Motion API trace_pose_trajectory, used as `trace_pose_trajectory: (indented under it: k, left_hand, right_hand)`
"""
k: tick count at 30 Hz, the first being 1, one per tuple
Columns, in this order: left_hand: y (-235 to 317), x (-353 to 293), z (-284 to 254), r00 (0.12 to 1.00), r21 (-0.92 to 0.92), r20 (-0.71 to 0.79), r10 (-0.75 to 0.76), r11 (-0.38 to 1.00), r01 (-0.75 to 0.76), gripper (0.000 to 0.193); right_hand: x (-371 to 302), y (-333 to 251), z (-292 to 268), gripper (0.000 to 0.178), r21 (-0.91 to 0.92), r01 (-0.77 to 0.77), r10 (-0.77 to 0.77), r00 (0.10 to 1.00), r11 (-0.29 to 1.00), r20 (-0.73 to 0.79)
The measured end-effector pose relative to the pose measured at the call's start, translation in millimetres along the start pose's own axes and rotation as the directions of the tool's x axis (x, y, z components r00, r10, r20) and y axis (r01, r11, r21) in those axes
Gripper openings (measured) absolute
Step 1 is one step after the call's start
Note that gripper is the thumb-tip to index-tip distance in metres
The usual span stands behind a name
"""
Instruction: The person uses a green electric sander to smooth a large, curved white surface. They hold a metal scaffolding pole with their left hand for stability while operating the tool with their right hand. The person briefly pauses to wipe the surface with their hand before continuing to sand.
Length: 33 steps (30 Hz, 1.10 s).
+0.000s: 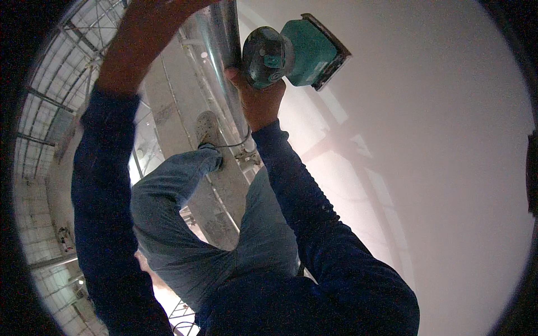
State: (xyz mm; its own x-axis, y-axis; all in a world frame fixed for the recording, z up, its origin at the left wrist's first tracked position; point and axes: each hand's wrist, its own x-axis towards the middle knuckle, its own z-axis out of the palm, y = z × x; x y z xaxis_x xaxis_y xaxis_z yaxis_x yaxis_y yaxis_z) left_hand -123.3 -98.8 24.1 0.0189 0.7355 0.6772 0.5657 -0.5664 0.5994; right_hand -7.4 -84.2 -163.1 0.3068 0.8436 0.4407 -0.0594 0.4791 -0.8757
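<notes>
- Overhead, my right hand has its fingers clenched round the rounded grip of a teal sander, its flat pad against the pale wall.
- Left hand reaches up beside the metal pole; fingers cut off by the frame, cannot tell their state.
- Sander looks stiff and moderately heavy, I judge; best held by the rounded top.
- No containers visible.
- My foot rests on the scaffold plank.

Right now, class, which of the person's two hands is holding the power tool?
The right hand grips the teal sander against the white wall; the left hand holds no tool and reaches up beside the metal pole.
</notes>
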Motion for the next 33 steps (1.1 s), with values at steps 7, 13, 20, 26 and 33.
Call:
trace_pose_trajectory:
  k: [7,13,20,26,33]
  left_hand:
    - [-13.5,7.5,15.8,0.964,-0.303,0.144,-0.224,0.917,0.258,0.029]
    - [-29.0,5.8,21.3,0.939,-0.298,0.119,-0.322,0.891,0.343,0.025]
    - [-88.1,11.5,35.0,0.945,-0.116,0.254,-0.208,0.963,0.243,0.023]
    - [-135.5,-2.9,42.0,0.969,-0.171,0.165,-0.185,0.962,0.213,0.03]
    - [-110.7,-28.7,39.7,0.976,-0.265,0.16,-0.147,0.946,0.186,0.027]
  right_hand:
    - [-3.6,37.9,-38.4,0.043,-0.32,0.091,-0.041,0.986,0.943,0.159]
    - [-19.0,88.1,-121.1,0.05,-0.625,0.041,0.157,0.953,0.78,0.259]
    - [-59.0,142.7,-184.6,0.043,-0.728,0.012,0.351,0.87,0.685,0.345]
    - [-56.8,165.9,-218.7,0.044,-0.747,-0.101,0.383,0.898,0.657,0.216]
    - [-66.3,141.0,-232.5,0.04,-0.724,-0.031,0.275,0.935,0.69,0.222]
